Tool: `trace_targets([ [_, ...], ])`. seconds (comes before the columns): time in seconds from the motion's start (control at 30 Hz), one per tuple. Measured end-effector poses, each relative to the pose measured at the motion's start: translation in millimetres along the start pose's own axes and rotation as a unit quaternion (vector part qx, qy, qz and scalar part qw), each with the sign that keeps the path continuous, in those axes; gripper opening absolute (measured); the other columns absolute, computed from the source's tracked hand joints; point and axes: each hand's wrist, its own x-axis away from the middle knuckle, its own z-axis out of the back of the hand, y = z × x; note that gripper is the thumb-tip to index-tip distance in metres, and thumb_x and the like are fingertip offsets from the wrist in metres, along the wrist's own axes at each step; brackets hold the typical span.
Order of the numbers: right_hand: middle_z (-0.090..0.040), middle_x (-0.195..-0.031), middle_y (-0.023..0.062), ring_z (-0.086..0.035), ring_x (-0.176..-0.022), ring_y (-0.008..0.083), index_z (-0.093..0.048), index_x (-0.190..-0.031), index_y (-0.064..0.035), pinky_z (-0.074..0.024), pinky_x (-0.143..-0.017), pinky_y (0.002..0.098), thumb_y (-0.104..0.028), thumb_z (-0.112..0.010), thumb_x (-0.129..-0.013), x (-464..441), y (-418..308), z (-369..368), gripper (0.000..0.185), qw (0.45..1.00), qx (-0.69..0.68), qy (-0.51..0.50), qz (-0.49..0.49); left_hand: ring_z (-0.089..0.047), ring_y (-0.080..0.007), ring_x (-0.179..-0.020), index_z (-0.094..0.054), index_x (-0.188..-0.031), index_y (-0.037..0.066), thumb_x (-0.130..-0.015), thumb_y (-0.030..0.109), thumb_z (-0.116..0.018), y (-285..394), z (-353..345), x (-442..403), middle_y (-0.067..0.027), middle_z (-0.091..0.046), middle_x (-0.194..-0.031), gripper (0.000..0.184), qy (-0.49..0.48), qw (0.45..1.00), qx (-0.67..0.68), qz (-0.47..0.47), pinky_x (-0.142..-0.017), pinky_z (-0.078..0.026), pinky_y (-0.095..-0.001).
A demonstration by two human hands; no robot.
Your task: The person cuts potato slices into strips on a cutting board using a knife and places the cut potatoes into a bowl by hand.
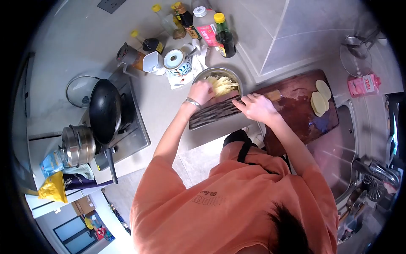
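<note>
My left hand point(200, 92), a metal bangle at its wrist, is over the near-left rim of a round metal bowl point(240, 80). Its fingers are curled down by pale potato strips point(223, 85) in the bowl; whatever they hold is hidden. My right hand point(256, 107) grips a broad cleaver point(213, 114) where the blade meets the wooden handle. The dark, wavy-patterned blade lies between the bowl and my body, pointing left. Beneath the handle is a brown cutting board point(292, 114), wet in places. Several potato slices point(320, 101) rest at its right end.
Behind the bowl stand a patterned lidded pot point(177, 63), a dark sauce bottle point(225, 38) and several other bottles. To the left, a black wok point(104, 111) and a steel pot point(78, 146) are at the stove. A sink point(338, 156) lies right of the board.
</note>
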Motion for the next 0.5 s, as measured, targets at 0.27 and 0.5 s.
trace_targets([
  [0.27, -0.048, -0.070, 0.0005, -0.054, -0.065, 0.0157, -0.061, -0.106, -0.0125, -0.0482, -0.059, 0.0273, -0.018, -0.053, -0.071, 85, -13, 37, 0.036, 0.994, 0.053, 0.047, -0.083, -0.062, -0.0269, -0.074, -0.062, -0.072, 0.008, -0.071, 0.027, -0.069, 31, 35, -17, -0.0100, -0.063, -0.075, 0.021, -0.039, 0.999, -0.016, 0.016, -0.065, -0.049, -0.0383],
  [0.5, -0.051, -0.073, 0.0006, -0.056, -0.068, 0.0170, -0.061, -0.106, -0.0126, -0.0474, -0.059, 0.0292, -0.011, -0.059, -0.065, 227, -47, 79, 0.041, 0.922, 0.097, 0.027, -0.374, -0.060, -0.0252, -0.077, -0.062, -0.079, 0.009, -0.075, 0.025, -0.066, 143, 7, -73, -0.0064, -0.060, -0.079, 0.017, -0.029, 0.975, 0.006, -0.222, -0.067, -0.049, -0.0363],
])
